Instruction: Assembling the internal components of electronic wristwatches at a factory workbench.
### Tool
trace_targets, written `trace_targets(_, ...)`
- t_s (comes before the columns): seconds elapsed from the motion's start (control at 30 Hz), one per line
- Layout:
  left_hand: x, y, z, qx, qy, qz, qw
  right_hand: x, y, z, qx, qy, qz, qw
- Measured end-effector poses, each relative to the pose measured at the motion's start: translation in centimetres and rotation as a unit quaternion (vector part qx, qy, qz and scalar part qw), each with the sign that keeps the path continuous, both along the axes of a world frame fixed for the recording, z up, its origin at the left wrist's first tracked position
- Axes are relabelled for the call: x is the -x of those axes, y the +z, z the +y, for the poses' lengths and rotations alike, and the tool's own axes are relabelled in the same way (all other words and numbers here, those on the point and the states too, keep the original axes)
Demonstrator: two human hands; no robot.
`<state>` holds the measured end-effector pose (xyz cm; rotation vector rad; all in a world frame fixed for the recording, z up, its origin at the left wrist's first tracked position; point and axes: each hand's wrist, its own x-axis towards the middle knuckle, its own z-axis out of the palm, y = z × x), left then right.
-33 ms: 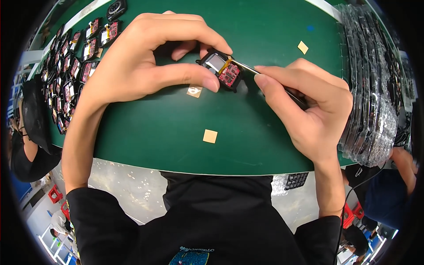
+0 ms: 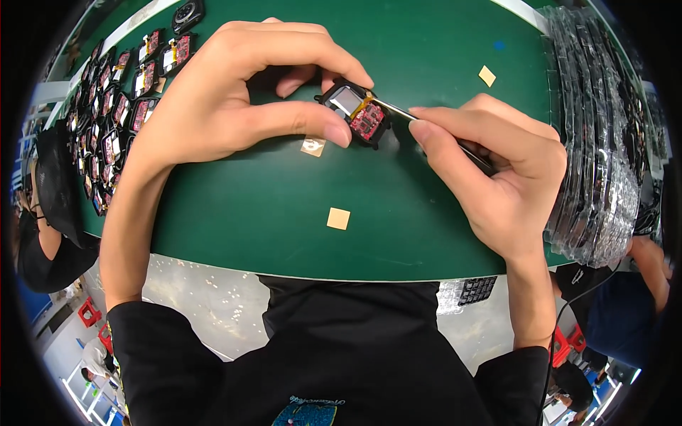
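The left hand (image 2: 231, 89) grasps an open smartwatch case (image 2: 358, 113) at the frame's upper centre, its red circuit board (image 2: 369, 122) exposed above the green desk (image 2: 245, 213). Right of centre, the right hand (image 2: 501, 167) clasps a slim metal-tipped tool (image 2: 398, 110) reaching the case's upper-right side.

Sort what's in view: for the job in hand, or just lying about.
Job in hand:
left hand, holding the open watch
right hand, holding a thin metal tool
likely the similar open watches at left

Seemingly lying about:
cream squares on the green table
clear plastic stack at right
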<state>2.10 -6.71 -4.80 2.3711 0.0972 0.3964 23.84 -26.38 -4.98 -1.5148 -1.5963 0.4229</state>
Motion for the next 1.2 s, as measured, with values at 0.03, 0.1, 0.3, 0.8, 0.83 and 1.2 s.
trace_targets(0.03,-0.01,0.05,0.03,0.008,-0.001,0.008,1.0,-0.01,0.13,-0.08,0.015,0.0,0.011,1.0)
trace_targets(0.1,-0.01,0.11,0.04,0.016,-0.002,0.015,1.0,-0.03,0.32,-0.15,0.029,0.0,0.023,0.999)
trace_targets(0.3,-0.15,-0.07,0.05,0.017,-0.011,0.003,1.0,0.15,0.21,-0.12,0.025,-0.002,0.016,1.0)
trace_targets(0.8,-0.27,0.12,0.16,0.006,-0.023,0.026,0.999,0.26,0.19,-0.05,0.034,-0.014,0.008,0.999)
trace_targets(0.83,-0.27,0.08,0.17,0.01,-0.023,0.026,0.999,0.25,0.19,-0.07,0.036,-0.013,0.012,0.999)
trace_targets(1.2,-0.38,0.4,0.08,-0.007,-0.026,0.031,0.999,0.42,0.08,0.01,0.017,-0.001,0.013,1.0)
